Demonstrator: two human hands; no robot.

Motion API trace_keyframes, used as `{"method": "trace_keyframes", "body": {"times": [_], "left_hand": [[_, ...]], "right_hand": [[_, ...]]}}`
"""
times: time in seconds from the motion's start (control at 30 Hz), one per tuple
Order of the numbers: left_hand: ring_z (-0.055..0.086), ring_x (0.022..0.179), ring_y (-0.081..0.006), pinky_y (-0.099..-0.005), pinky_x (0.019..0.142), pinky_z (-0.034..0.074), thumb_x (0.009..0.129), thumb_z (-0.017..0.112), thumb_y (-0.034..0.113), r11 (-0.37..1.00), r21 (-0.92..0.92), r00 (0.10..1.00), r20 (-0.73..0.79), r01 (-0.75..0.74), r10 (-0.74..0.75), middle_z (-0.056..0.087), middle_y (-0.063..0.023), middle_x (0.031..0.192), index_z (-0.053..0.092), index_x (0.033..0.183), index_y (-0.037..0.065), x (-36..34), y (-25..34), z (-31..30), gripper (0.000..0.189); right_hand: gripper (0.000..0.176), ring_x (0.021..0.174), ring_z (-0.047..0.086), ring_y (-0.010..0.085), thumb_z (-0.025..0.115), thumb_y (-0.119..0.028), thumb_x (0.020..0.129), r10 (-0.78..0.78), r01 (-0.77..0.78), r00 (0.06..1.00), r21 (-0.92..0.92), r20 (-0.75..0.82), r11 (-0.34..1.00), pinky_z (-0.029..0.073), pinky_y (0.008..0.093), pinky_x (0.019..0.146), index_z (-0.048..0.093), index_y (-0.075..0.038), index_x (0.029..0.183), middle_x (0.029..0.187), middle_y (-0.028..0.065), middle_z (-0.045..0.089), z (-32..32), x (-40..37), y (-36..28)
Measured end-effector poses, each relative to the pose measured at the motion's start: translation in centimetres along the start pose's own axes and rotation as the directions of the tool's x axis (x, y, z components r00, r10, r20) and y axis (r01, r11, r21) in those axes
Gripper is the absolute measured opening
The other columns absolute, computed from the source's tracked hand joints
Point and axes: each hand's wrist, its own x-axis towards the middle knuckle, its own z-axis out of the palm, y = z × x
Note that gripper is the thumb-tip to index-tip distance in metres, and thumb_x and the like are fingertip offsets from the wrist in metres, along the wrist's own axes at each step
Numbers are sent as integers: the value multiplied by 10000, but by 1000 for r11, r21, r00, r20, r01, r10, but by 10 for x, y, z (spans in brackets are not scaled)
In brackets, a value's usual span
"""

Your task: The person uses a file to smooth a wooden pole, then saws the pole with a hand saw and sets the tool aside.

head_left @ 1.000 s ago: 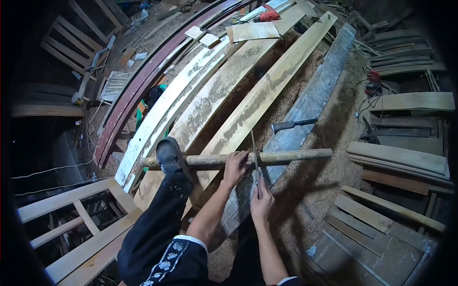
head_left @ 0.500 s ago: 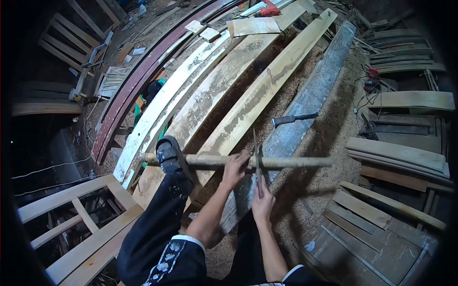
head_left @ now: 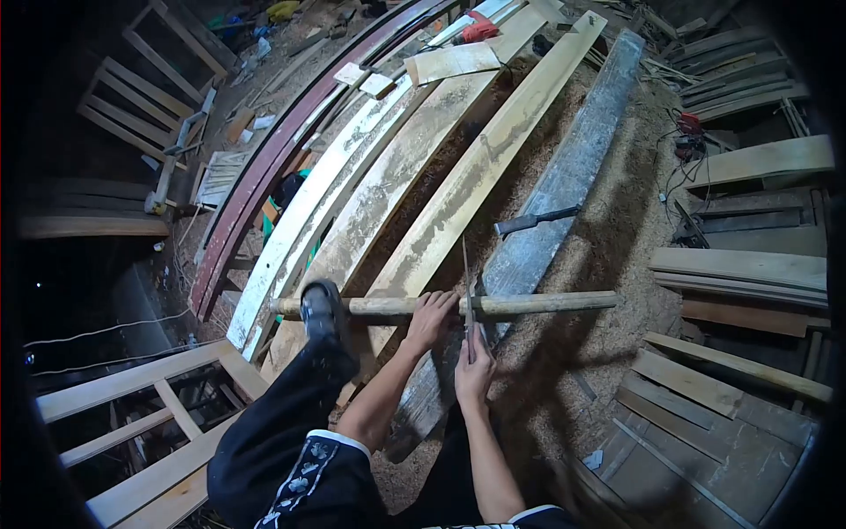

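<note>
My left hand (head_left: 430, 323) is closed over a round wooden pole (head_left: 551, 302) that lies crosswise before me. In my right hand (head_left: 475, 366), just below the pole, is the handle of a thin-bladed handsaw (head_left: 467, 273). Its blade crosses the pole right beside my left fingers and points away from me. Farther left, my shoe (head_left: 321, 304) presses on the pole. Under the pole run a pale plank (head_left: 489, 159) and a grey weathered board (head_left: 573, 167). The exact contact between blade and wood is too small to make out.
A dark-handled tool (head_left: 536, 220) rests on the grey board. Wooden frames (head_left: 167, 388) stand at left, and stacked boards (head_left: 740, 264) lie at right. A red power tool (head_left: 476, 28) sits at the far end of the planks. Sawdust (head_left: 617, 238) covers the floor.
My right hand and the saw have shifted slightly forward and left relative to the pole. My left hand and shoe keep their hold on it. The whole view has turned a little.
</note>
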Motion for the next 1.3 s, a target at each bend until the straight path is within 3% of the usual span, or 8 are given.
{"method": "trace_keyframes", "body": {"times": [0.13,0.4,0.53,0.6,0.83,0.93,1.2,1.3], "left_hand": [[567,1271,-316,-448,1090,406,791,766,183,996,57,997,25,-68,67,636,-117,1366,589,1382,54,-2,3,-4,630],[573,1248,-348,-440,1067,440,798,771,243,995,-31,990,98,-96,98,633,-155,1341,552,1433,39,21,-6,-30,702],[590,1199,-316,-422,1019,472,917,690,334,969,9,967,59,-248,248,622,-140,1337,555,1418,37,31,-30,-18,598],[599,1175,-301,-416,1001,478,929,670,376,992,7,976,183,-123,120,628,-129,1319,566,1405,44,31,-29,-21,589],[614,1142,-262,-365,969,485,1006,590,424,990,8,989,-16,-144,144,663,-102,1244,574,1400,74,28,-31,-5,526],[599,1164,-246,-368,976,474,994,610,402,983,76,983,-62,-170,175,654,-88,1259,565,1413,87,18,-22,-7,526],[644,1027,-277,-383,874,527,910,732,394,976,-57,968,-149,-211,201,673,-84,1232,624,1356,91,31,-30,-6,550],[635,1031,-270,-382,857,517,914,730,395,986,17,972,-167,-166,167,674,-78,1244,628,1359,113,17,-18,-4,537]], "right_hand": [[439,1234,647,393,607,-52,995,103,-103,994,7,22,995,549,440,983,591,-29,1433,1368,225,652,-2,-9,-4],[424,1210,664,373,620,-71,992,42,-42,996,3,-82,999,550,424,979,608,-34,1414,1373,203,655,18,4,-2],[413,1183,681,372,653,-56,971,-4,2,998,-33,-68,999,567,424,943,634,-26,1382,1308,217,688,-1,-5,2],[419,1163,687,385,673,-57,959,-40,36,996,-57,-80,998,567,424,943,638,-13,1375,1294,232,688,-9,-28,1],[390,1137,703,407,673,-43,961,143,-149,986,-69,-85,986,567,421,938,655,14,1347,1267,259,695,2,-27,-14],[422,1200,697,353,667,-36,975,-4,-9,997,-146,-83,989,553,390,959,622,33,1389,1289,279,683,-8,-43,-16],[399,1216,666,405,676,-65,977,114,-113,993,-88,14,990,547,424,987,641,-7,1370,1308,251,678,-13,-17,-3],[399,1233,657,396,669,-63,979,-3,6,1000,-116,22,993,543,420,1001,635,-4,1372,1322,247,670,-28,-24,-12]]}}
